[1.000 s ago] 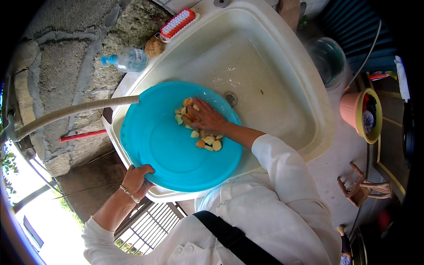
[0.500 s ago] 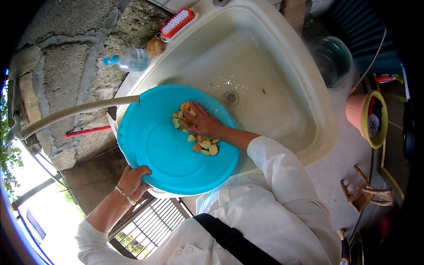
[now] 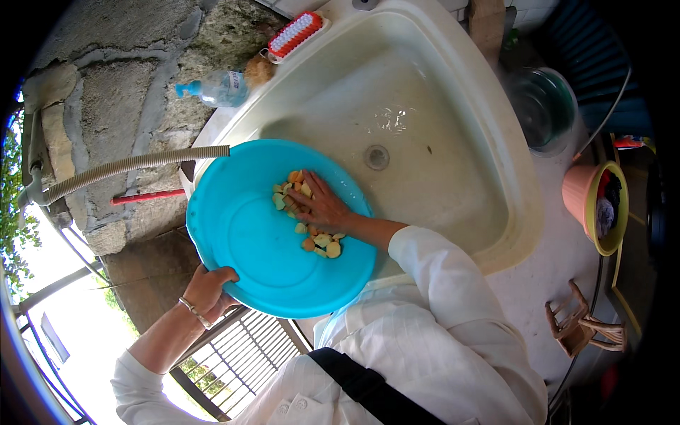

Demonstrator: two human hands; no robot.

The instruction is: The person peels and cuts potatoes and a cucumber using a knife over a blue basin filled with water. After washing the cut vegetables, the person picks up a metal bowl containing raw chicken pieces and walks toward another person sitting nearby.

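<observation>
A wide blue plastic basin [image 3: 241, 212] rests over the left part of a pale sink [image 3: 453, 163]. My left hand [image 3: 209, 289] grips its near left rim, thumb on top and fingers underneath, partly hidden. Inside, cut yellow and orange pieces [image 3: 326, 244] of what look like root vegetables are gathered toward the basin's right side. My right hand [image 3: 324, 207] lies over them with fingers spread, touching some and covering part of the pile.
A ribbed hose [image 3: 142, 163] ends at the basin's far left rim. A soap bottle [image 3: 225, 88] and a red-and-white scrub brush [image 3: 296, 34] sit along the sink's far left edge. To the right are a pink-and-yellow bucket [image 3: 581, 202], a clear tub [image 3: 542, 110] and a small wooden chair [image 3: 577, 326].
The basin has shifted slightly left and toward me relative to the sink's drain, with both hands moving along. My right hand stays on the pieces; the left keeps its grip.
</observation>
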